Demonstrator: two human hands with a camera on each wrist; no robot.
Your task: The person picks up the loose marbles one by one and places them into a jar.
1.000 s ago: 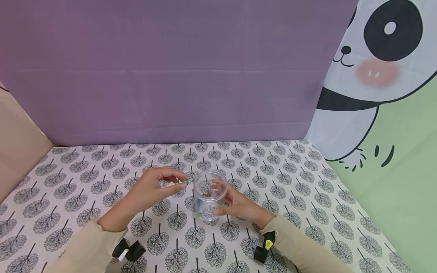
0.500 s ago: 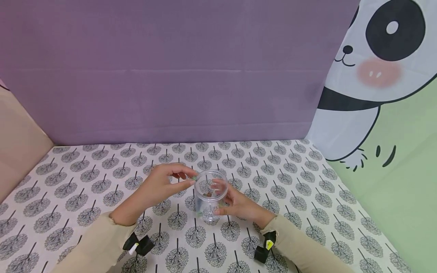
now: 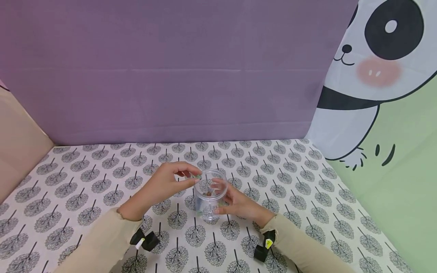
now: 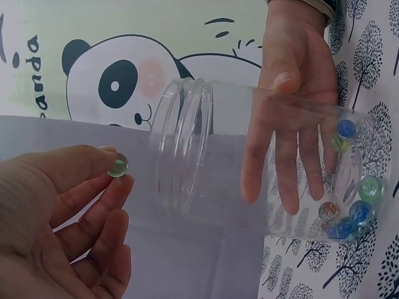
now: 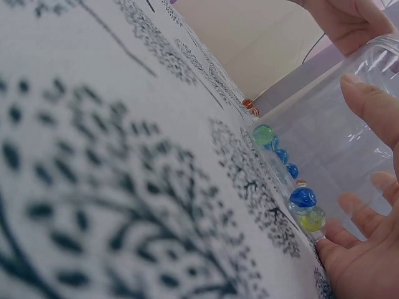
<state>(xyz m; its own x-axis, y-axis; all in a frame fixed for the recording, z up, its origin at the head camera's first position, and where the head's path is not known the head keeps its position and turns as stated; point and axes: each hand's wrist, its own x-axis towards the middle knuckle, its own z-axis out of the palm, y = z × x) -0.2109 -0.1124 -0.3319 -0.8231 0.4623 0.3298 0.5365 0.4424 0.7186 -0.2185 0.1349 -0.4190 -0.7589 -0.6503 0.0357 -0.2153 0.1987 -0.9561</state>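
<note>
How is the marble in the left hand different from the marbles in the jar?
The green marble is pinched alone between the left hand fingers, outside the clear jar. The marbles in the jar lie heaped at its bottom, several together. It is green; they are blue, green and yellowish. All are small glass balls.

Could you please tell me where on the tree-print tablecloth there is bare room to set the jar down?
The tree-print tablecloth lies bare left of the left hand, right of the right hand and along the purple backdrop. It is crowded only mid-table, where both hands meet at the clear plastic jar.
</note>
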